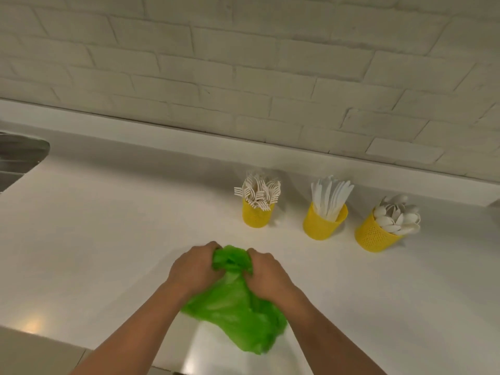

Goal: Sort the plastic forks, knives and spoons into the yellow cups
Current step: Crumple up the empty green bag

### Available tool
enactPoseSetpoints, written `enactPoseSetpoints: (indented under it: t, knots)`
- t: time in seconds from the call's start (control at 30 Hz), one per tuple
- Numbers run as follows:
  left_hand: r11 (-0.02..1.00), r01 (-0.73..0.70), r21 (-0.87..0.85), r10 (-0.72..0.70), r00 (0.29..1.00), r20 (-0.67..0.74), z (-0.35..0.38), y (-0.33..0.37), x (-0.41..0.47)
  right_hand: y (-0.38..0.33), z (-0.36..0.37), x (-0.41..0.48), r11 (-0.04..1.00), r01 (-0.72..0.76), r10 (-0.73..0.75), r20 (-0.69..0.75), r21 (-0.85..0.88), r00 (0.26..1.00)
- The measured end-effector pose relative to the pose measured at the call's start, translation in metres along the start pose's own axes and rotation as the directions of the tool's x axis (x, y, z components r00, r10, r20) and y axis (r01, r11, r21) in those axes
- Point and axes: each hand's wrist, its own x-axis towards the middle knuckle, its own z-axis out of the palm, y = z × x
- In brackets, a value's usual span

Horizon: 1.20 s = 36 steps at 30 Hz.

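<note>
Three yellow perforated cups stand in a row on the white counter point(108, 239). The left cup point(257, 216) holds white plastic forks point(258, 192), the middle cup point(323, 224) holds white knives point(331, 197), and the right cup point(374, 235) holds white spoons point(399, 216). In front of them, near the counter's front edge, lies a crumpled green plastic bag point(238, 309). My left hand point(193, 267) and my right hand point(266, 272) both grip the bunched top of the bag, side by side. What the bag holds is hidden.
A white brick wall point(243, 63) rises behind a low ledge at the back of the counter. The corner of a metal sink point(19, 155) shows at the far left edge. A grey object point(496, 204) peeks in at the right edge.
</note>
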Motion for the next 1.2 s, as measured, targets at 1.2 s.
enactPoseSetpoints:
  t: [1.2]
  knots:
    - [0.057, 0.008, -0.998, -0.101, 0.995, 0.002, -0.004, 0.23, -0.069, 0.111, -0.122, -0.149, 0.736, 0.449, -0.373, -0.25, 0.507, 0.893]
